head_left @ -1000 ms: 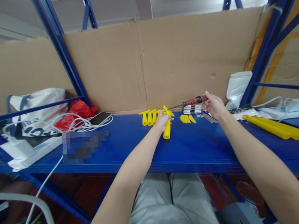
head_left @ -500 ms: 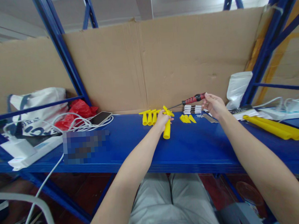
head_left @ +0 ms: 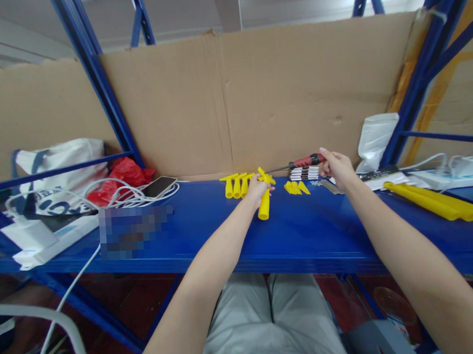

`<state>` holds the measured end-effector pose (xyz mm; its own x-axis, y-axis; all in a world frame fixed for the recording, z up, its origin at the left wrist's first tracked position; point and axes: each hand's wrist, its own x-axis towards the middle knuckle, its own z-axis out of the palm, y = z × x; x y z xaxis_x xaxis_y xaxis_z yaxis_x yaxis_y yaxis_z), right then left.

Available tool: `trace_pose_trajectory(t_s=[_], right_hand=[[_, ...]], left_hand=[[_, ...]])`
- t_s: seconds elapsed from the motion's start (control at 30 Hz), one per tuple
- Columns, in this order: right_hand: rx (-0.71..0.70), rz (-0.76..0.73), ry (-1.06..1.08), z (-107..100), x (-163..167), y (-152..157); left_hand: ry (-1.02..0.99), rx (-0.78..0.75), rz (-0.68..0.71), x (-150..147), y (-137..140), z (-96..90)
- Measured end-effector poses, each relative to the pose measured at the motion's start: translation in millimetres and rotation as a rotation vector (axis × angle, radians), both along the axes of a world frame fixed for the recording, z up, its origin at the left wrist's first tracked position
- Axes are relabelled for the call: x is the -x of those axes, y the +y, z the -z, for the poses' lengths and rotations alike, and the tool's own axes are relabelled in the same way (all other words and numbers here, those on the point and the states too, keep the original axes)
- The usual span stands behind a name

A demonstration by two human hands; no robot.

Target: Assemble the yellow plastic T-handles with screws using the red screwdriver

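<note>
My left hand (head_left: 256, 190) is closed round a yellow plastic tube-shaped piece with a crosswise top (head_left: 264, 204), held over the blue table. My right hand (head_left: 336, 166) grips the end of a screwdriver (head_left: 304, 161) with a red and black handle. Its thin shaft points left and its tip meets the top of the yellow piece; the exact contact is too small to make out. Just left of my left hand, several similar yellow pieces (head_left: 236, 186) stand in a row. Below the screwdriver lie small yellow wedge-shaped pieces (head_left: 296, 188) and a stack of white strips with dark bands (head_left: 304, 173).
Long yellow tubes (head_left: 438, 202) lie at the right, near a white plastic bag (head_left: 377, 139). A phone (head_left: 160, 187), white cables, a red bag (head_left: 120, 179) and a power strip (head_left: 56, 241) occupy the left. A cardboard sheet (head_left: 279, 94) backs the blue table (head_left: 216, 237).
My right hand has shifted slightly down and to the left, and the screwdriver's handle lies a little lower. My left hand and the yellow piece have stayed in place.
</note>
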<state>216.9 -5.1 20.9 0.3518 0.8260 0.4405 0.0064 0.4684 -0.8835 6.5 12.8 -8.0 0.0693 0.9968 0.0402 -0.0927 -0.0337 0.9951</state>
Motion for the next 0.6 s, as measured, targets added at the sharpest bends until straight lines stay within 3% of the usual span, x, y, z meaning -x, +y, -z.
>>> trace_pose_trajectory(t_s=[0.6], right_hand=[[0.268,0.174,0.036,-5.7,8.2,-10.0]], left_hand=[[0.180,-0.078,0.006,-4.2,-0.4,5.3]])
